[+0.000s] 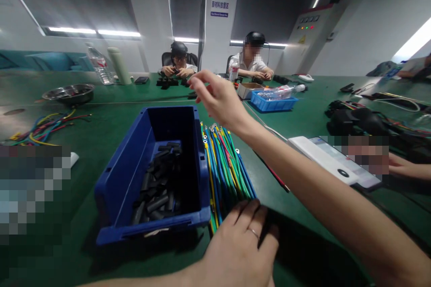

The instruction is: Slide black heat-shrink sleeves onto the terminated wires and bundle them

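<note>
From my remote seat behind the head camera, two bare hands work over a green table (90,255), directions taken from the centre of my view. The left hand (240,240), a ring on one finger, lies back up near 6 o'clock, its fingers slightly apart and bent over the near end of a row of coloured cables (229,166); the fingertips are hidden, and I cannot tell whether they grip. The right hand (218,98) is raised at 12 o'clock, beyond the middle of the cables, fingers loosely curled; whether it pinches anything I cannot make out. The cables, in yellow, blue, green and red, lie side by side between 5 and 6 o'clock, ring terminals showing at their far ends. Just beside them at 8 o'clock stands a dark blue bin (116,179) with short black tubes (158,188) inside. A light blue tray (274,104) holding a plastic bottle (278,93) sits near 2 o'clock, a metal bowl (69,95) past 9. Two seated co-workers appear at 11 (180,67) and 1 o'clock.
</note>
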`<state>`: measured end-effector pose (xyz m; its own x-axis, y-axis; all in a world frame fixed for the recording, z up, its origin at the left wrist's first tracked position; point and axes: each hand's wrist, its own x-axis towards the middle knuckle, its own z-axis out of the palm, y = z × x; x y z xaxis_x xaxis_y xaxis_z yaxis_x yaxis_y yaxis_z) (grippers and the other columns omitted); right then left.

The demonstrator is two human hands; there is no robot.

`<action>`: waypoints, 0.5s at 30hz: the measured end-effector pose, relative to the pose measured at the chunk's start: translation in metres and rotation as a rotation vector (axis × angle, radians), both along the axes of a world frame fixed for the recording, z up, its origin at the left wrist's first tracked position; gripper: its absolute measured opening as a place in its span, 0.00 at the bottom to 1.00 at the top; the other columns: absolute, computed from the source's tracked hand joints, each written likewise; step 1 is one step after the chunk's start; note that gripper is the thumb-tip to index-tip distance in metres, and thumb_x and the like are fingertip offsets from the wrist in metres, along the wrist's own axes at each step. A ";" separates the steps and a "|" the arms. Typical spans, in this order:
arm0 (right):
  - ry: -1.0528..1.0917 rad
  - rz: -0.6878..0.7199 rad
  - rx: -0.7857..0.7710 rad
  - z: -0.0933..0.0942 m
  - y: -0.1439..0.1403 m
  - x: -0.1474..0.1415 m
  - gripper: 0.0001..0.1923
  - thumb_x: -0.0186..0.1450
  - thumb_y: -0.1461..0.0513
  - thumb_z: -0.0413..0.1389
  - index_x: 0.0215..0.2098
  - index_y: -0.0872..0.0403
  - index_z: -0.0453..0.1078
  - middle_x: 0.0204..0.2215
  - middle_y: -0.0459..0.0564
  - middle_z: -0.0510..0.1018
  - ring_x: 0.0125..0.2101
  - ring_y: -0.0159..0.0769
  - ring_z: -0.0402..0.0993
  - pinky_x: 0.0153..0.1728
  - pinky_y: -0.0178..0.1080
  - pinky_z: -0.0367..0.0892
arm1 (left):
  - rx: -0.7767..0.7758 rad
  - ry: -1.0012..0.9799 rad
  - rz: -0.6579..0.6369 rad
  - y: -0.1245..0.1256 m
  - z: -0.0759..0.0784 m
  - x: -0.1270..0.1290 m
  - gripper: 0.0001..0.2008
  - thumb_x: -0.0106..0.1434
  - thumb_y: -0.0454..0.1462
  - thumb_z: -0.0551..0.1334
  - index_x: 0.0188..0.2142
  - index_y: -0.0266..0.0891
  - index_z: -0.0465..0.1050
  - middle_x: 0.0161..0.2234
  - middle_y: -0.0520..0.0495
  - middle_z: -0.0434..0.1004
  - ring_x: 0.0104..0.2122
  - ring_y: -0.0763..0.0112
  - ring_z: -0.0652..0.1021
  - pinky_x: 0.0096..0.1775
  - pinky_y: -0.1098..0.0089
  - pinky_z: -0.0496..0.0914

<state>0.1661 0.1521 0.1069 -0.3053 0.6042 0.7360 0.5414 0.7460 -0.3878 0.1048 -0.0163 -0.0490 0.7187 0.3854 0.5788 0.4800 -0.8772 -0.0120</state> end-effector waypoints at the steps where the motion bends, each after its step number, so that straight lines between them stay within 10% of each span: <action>1: 0.069 0.012 -0.010 0.002 -0.003 0.011 0.11 0.73 0.61 0.45 0.41 0.57 0.68 0.36 0.46 0.76 0.34 0.27 0.72 0.39 0.34 0.66 | -0.031 0.015 -0.005 -0.001 0.003 -0.001 0.16 0.66 0.43 0.57 0.50 0.40 0.70 0.52 0.42 0.76 0.55 0.60 0.73 0.56 0.62 0.67; 9: -0.164 -0.299 -0.183 -0.069 -0.061 0.097 0.09 0.68 0.62 0.48 0.40 0.53 0.71 0.36 0.51 0.79 0.37 0.40 0.76 0.38 0.43 0.70 | -0.181 0.044 -0.153 -0.002 0.016 -0.005 0.10 0.71 0.34 0.54 0.42 0.39 0.74 0.44 0.48 0.79 0.46 0.68 0.77 0.54 0.66 0.70; 15: -0.312 -0.264 -0.244 -0.111 -0.069 0.092 0.20 0.72 0.57 0.43 0.56 0.56 0.68 0.56 0.60 0.72 0.58 0.47 0.67 0.58 0.50 0.64 | -0.171 -0.010 -0.039 -0.005 0.017 -0.008 0.14 0.70 0.37 0.54 0.50 0.36 0.72 0.54 0.41 0.75 0.53 0.61 0.74 0.56 0.61 0.68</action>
<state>0.2582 0.0829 -0.0040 -0.3018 0.8346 0.4608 0.8189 0.4745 -0.3230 0.0973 -0.0216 -0.0323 0.7294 0.4508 0.5145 0.4450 -0.8839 0.1436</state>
